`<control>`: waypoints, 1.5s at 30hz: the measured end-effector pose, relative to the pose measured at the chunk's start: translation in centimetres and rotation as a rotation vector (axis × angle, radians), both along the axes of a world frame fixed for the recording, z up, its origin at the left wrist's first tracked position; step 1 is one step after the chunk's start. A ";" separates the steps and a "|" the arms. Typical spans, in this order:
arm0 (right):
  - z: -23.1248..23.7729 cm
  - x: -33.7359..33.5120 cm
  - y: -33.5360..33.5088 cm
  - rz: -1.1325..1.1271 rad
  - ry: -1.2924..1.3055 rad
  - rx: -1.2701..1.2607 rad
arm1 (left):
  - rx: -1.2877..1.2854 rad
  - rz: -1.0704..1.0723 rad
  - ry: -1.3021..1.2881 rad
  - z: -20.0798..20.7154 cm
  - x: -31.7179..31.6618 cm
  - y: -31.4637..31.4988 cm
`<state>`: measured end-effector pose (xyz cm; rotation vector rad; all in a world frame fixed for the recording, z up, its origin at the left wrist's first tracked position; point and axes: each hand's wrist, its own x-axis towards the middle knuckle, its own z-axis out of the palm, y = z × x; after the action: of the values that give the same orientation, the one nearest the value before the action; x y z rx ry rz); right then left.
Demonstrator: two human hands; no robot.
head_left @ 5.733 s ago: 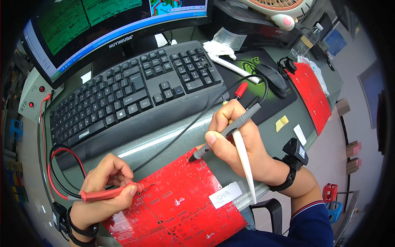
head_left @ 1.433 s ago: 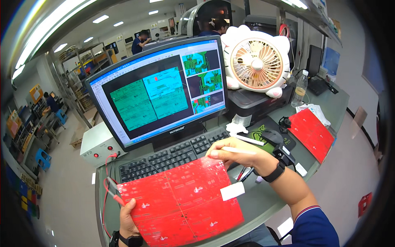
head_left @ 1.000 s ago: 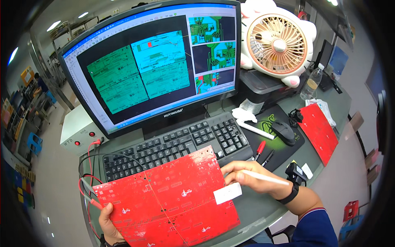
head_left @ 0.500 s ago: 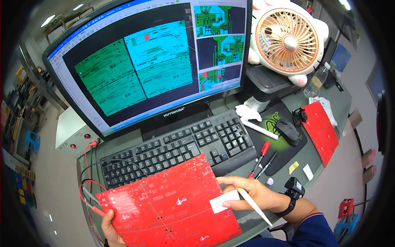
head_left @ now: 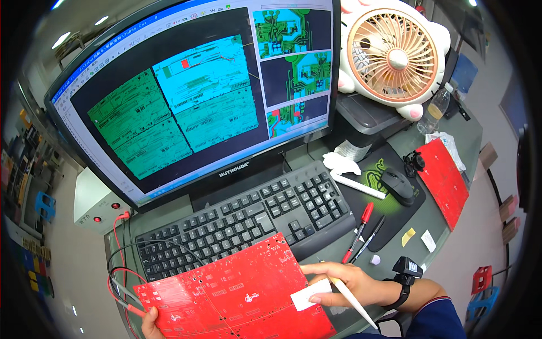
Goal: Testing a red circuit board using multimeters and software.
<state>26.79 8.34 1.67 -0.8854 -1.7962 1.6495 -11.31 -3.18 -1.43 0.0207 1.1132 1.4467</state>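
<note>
A large red circuit board (head_left: 226,299), marked off into panels, is tilted up in front of the keyboard. My left hand (head_left: 151,326) is closed on its lower left edge, the thumb over the front and the other fingers hidden. A red test probe (head_left: 135,311) on a lead runs up to that hand; whether I grip it too cannot be seen. At the board's right edge, my right hand (head_left: 350,282) is closed, pinching a small white paper slip (head_left: 305,297) against the board's face. A slim pale stick with a yellowish end (head_left: 359,308) lies across the same hand.
Behind the board is a black keyboard (head_left: 248,217), below a monitor (head_left: 175,113) with circuit layouts. To the right are a red marker (head_left: 358,231), a black pen (head_left: 370,240), a mouse (head_left: 397,186), another red board (head_left: 444,181), a bottle (head_left: 436,110) and a fan (head_left: 395,59).
The red board has come down a little toward me, uncovering more of the keyboard. Both hands have moved with it and keep their hold. The whole view has shifted slightly.
</note>
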 end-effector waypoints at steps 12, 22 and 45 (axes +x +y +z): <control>-0.7 0.4 0.0 0.001 -0.003 0.050 | 0.051 0.051 0.083 -0.2 0.4 0.3; -0.6 0.3 0.2 -0.012 0.030 0.083 | 0.036 0.066 0.172 0.5 1.2 0.7; -0.6 0.2 0.2 -0.036 0.049 0.028 | 0.024 -0.014 0.092 -0.1 0.7 0.6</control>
<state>27.00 8.50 1.05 -0.8534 -1.7564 1.6064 -10.57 -2.61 -1.53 0.1123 1.1683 1.4581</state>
